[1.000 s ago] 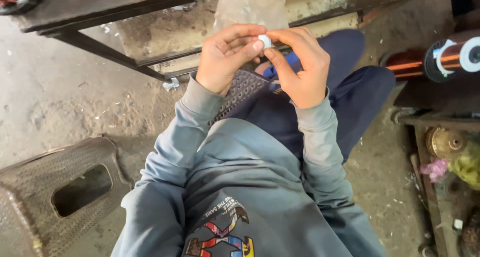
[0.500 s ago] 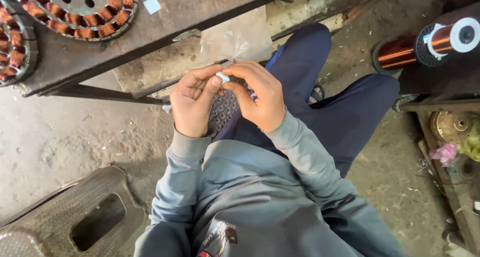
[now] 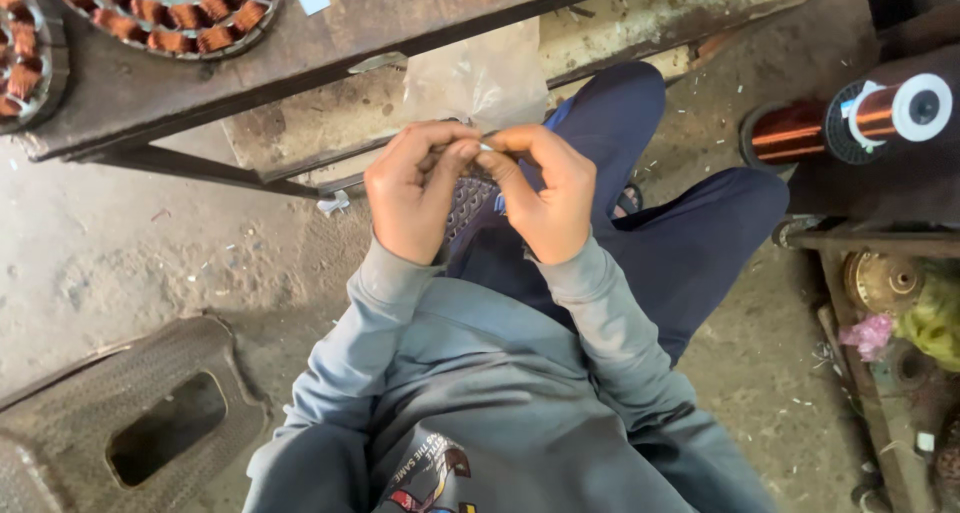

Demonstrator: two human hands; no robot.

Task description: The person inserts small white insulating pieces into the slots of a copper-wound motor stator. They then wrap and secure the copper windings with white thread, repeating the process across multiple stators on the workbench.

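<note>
So from the head cam, both hands are pinching one tiny pale piece (image 3: pixel 486 147) between them, just below the workbench (image 3: pixel 330 43) edge. Left hand (image 3: pixel 415 188) and right hand (image 3: pixel 545 193) both grip it by the fingertips, touching each other. Copper-wound stator (image 3: pixel 175 3) sits on the workbench, copper wire spool (image 3: pixel 850 123) off to its right.

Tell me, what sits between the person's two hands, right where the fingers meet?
In the head view, a small whitish piece is pinched between the fingers of the left hand and the right hand. It is too small to identify.
</note>
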